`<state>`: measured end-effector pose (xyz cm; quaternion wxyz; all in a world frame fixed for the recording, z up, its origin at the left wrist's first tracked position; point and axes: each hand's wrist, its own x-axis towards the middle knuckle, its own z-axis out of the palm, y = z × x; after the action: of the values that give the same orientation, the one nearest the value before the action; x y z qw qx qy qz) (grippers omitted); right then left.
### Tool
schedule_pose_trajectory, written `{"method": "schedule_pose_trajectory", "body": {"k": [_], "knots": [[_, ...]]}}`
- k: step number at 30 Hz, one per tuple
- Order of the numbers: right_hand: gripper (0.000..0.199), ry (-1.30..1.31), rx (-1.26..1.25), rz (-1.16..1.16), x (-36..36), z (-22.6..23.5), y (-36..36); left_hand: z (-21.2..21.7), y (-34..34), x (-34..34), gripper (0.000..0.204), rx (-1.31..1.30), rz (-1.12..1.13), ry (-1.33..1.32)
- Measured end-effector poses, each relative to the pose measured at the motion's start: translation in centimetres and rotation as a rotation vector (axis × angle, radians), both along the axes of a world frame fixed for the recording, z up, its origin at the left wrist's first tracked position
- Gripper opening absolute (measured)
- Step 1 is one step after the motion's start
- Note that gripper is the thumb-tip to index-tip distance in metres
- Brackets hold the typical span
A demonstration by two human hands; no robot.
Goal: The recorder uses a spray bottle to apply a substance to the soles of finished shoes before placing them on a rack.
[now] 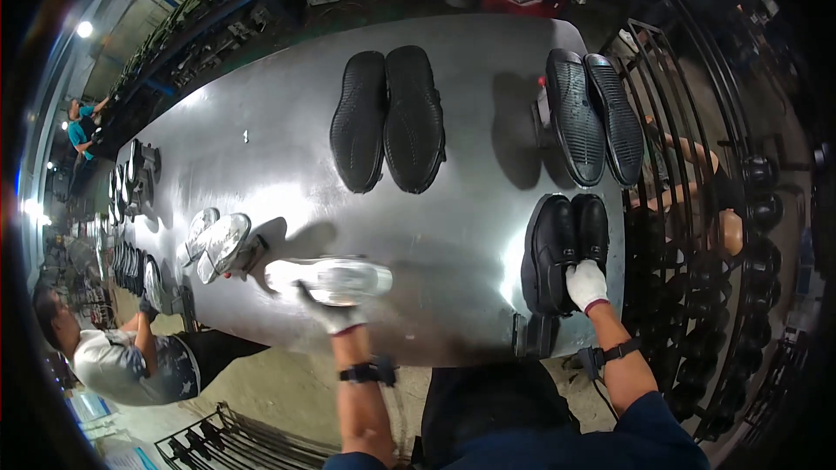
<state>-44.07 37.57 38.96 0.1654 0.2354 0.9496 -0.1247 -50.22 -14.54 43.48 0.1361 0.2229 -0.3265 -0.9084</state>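
Note:
My left hand [327,313], in a white glove, is closed on a shiny silver shoe last [335,278], smeared by motion, over the near left of the metal table. My right hand [587,285], also gloved, is at the openings of a pair of black shoes [554,244] by the table's right edge; its fingertips are hidden, so I cannot tell whether it grips them. Behind these, a second pair of shoes [575,122] shows ridged black soles. In the far middle, two black shoes [414,122] lie side by side, soles up.
Two silver lasts [225,245] rest on a stand at left. The metal table [470,287] carries more shoes at its left end. A co-worker [131,357] stands near left, handling a shoe. Black racks [670,104] line the right side; another rack [218,444] stands lower left.

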Motion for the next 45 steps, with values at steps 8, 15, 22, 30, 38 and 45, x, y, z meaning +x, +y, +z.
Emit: {"method": "schedule_pose_trajectory", "body": {"k": [8, 15, 22, 30, 38, 45], "knots": [[0.024, 0.079, -0.185, -0.230, 3.1, 1.3, 4.6, -3.2, 3.8, -2.6, 0.054, -0.364, 0.075, -0.284], [0.031, 0.270, -1.210, -0.606, 13.5, -17.1, 32.0, -6.5, 25.8, 1.4, 0.067, -2.089, -0.784, 0.343], [0.038, 0.347, -0.446, -0.694, -7.0, -39.7, 38.0, -9.9, 33.3, 1.3, 0.065, -2.001, -0.744, 0.333], [0.045, 0.479, -0.286, -1.007, -21.9, -35.2, 37.4, -5.1, 31.1, 2.2, 0.066, -1.953, -0.894, -0.256], [0.037, 0.696, -0.209, -0.042, -9.5, -10.6, 23.0, -4.7, 27.0, -3.8, 0.051, -1.806, -0.816, 0.108], [0.019, 0.506, -0.077, 0.275, 4.6, -2.6, 3.8, 2.9, 18.8, -15.2, 0.058, -0.052, -0.395, 0.133]]}}
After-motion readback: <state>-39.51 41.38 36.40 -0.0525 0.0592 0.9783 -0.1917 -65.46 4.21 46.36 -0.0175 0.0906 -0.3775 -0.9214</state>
